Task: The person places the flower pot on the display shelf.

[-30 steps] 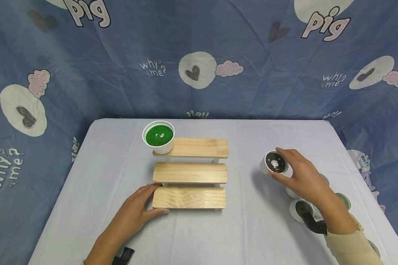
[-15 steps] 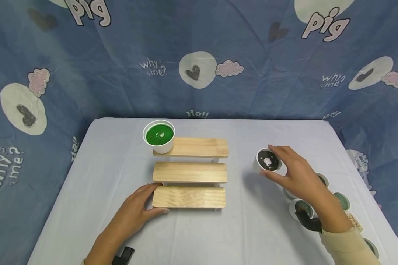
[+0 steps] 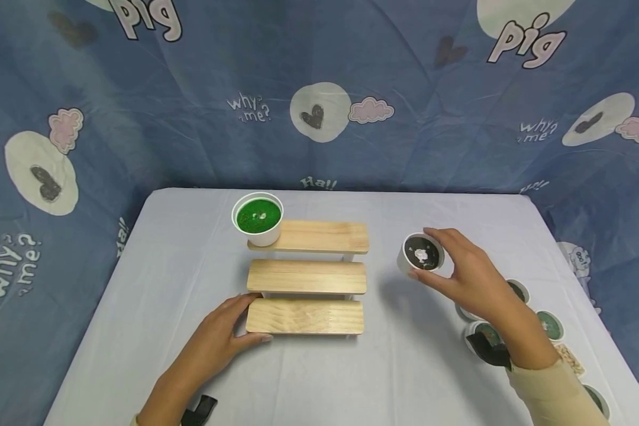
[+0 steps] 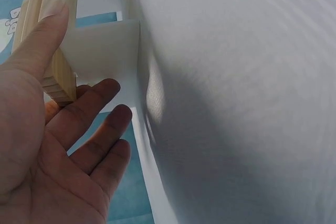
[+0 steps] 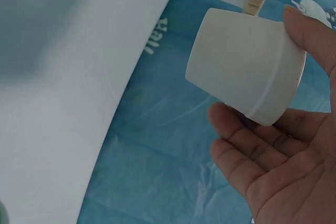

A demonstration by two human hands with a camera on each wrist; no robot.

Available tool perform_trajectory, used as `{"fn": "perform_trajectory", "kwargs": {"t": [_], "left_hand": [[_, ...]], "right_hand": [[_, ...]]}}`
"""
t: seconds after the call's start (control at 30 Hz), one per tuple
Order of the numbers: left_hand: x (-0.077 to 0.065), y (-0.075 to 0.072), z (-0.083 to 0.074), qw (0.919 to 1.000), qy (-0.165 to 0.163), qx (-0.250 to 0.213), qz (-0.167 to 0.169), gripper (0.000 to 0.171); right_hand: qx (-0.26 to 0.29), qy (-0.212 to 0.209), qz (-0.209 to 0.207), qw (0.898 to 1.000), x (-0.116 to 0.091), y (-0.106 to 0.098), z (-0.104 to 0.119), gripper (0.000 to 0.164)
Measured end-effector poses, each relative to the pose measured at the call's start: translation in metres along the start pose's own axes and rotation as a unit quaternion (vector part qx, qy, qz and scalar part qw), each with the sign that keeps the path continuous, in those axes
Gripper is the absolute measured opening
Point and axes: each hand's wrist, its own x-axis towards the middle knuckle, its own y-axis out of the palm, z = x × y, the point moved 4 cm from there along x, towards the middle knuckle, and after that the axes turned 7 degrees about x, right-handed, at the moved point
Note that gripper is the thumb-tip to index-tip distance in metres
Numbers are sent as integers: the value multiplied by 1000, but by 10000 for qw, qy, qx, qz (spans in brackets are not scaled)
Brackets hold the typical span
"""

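My right hand pinches a small white cup by its rim, between thumb and fingers. Its top is dark with a white shape on it, and it is held above the table. The right wrist view shows the plain side of the cup. At the left, my left hand grips the end of the lowest step of a three-step wooden stand; in the left wrist view the thumb lies along the wooden board. A larger white cup with a green top stands on the left end of the highest step.
Several more cups, one with a green top, stand at the table's right, partly behind my right forearm. A small beige textured piece lies among them. A blue printed cloth hangs behind the white table.
My right hand has carried the dark-topped cup leftward and slightly toward the back, toward the stand. My left hand keeps its place on the lowest step.
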Motion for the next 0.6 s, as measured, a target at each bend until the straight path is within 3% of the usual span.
{"fn": "perform_trajectory", "kwargs": {"t": [0.17, 0.4, 0.6], "left_hand": [[0, 1, 1, 10000, -51, 14, 34, 79], [1, 3, 0, 9999, -123, 31, 97, 80], [4, 2, 0, 9999, -68, 37, 92, 80]], "right_hand": [[109, -136, -106, 9998, 6, -3, 5, 78], [119, -641, -312, 9974, 19, -14, 17, 75], [151, -706, -275, 9970, 28, -18, 26, 76]]}}
